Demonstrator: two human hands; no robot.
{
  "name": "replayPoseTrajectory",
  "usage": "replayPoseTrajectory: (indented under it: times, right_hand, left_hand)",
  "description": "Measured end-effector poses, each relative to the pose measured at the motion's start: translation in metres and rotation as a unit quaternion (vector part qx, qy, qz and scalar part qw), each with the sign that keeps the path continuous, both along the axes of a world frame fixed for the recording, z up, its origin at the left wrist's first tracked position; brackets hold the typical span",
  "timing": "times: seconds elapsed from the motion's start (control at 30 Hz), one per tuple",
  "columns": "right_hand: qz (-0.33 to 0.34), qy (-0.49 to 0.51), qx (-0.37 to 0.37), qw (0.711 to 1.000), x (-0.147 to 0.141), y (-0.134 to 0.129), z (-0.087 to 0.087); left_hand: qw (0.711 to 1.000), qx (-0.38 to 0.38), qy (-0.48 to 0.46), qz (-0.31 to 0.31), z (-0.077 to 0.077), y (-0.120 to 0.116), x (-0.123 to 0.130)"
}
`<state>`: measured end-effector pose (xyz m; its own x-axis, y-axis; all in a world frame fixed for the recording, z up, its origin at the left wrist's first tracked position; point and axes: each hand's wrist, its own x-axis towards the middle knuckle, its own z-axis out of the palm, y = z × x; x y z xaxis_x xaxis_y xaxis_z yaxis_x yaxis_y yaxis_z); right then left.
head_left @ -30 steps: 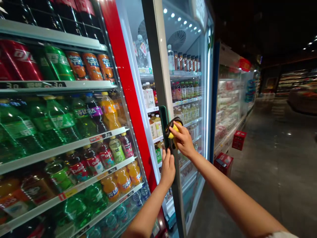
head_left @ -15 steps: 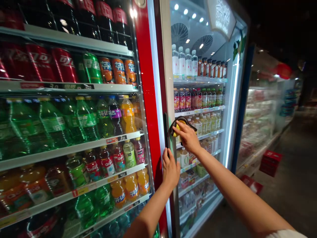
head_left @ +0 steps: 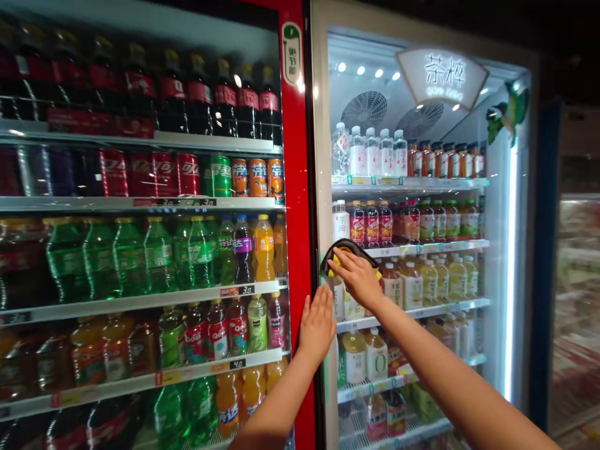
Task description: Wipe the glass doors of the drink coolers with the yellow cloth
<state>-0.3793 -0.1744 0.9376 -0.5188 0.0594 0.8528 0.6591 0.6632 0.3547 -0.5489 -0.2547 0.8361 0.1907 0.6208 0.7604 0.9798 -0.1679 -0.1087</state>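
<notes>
My right hand (head_left: pixel 357 278) presses a dark cloth (head_left: pixel 349 245) with yellow parts against the glass door of the right-hand cooler (head_left: pixel 322 212), near the door's left edge. Its fingers point up and to the left over the cloth. Just below and to the left, my left hand (head_left: pixel 316 325) lies flat on the seam between the two coolers, fingers stretched upward, with no object in it. The lower part of the cloth is hidden behind my right hand.
A red-framed cooler (head_left: pixel 296 156) with several shelves of bottles and cans fills the left side. Bottles stand on lit shelves (head_left: pixel 407 182) behind the right glass. Another display case (head_left: pixel 579 281) stands at the far right.
The view has turned and both coolers now face me more squarely, with the red cooler's door shut against its frame. My right hand and the cloth sit slightly lower in view.
</notes>
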Motion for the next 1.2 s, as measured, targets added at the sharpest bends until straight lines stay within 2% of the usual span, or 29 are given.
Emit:
replayPoseTrajectory:
  times: [0.1, 0.27, 0.33, 0.43, 0.57, 0.8, 1.0, 1.07, 1.13, 1.2]
  right_hand:
    - [0.006, -0.027, 0.015, 1.0, 0.003, 0.006, 0.011]
    - [0.023, -0.039, 0.034, 0.998, 0.008, 0.008, 0.018]
    - [0.042, -0.041, 0.046, 0.997, 0.006, 0.01, 0.028]
    - [0.064, -0.03, 0.061, 0.996, 0.0, 0.013, 0.056]
    - [0.075, -0.047, 0.068, 0.994, -0.011, 0.013, 0.101]
    - [0.06, -0.025, 0.059, 0.996, -0.03, 0.012, 0.167]
    - [0.052, 0.038, 0.061, 0.996, -0.041, 0.019, 0.248]
    - [0.044, 0.066, 0.055, 0.995, -0.042, 0.022, 0.27]
    - [0.027, 0.111, 0.043, 0.993, -0.041, 0.025, 0.28]
    - [0.002, 0.173, 0.028, 0.985, -0.039, 0.029, 0.278]
  left_hand:
    - [0.999, 0.008, 0.01, 0.03, 0.002, 0.0, 0.003]
    - [0.996, 0.037, 0.039, 0.075, 0.005, -0.009, 0.011]
    - [0.992, 0.054, 0.063, 0.096, 0.012, -0.01, 0.013]
    - [0.981, 0.093, 0.117, 0.123, 0.03, -0.007, 0.012]
    - [0.964, 0.135, 0.179, 0.144, 0.063, 0.001, 0.006]
    - [0.951, 0.187, 0.205, 0.14, 0.128, 0.018, -0.007]
    - [0.942, 0.23, 0.198, 0.147, 0.197, 0.048, -0.01]
    - [0.94, 0.238, 0.188, 0.156, 0.222, 0.056, -0.006]
    - [0.938, 0.247, 0.179, 0.163, 0.244, 0.062, -0.001]
    - [0.938, 0.253, 0.173, 0.164, 0.261, 0.067, 0.004]
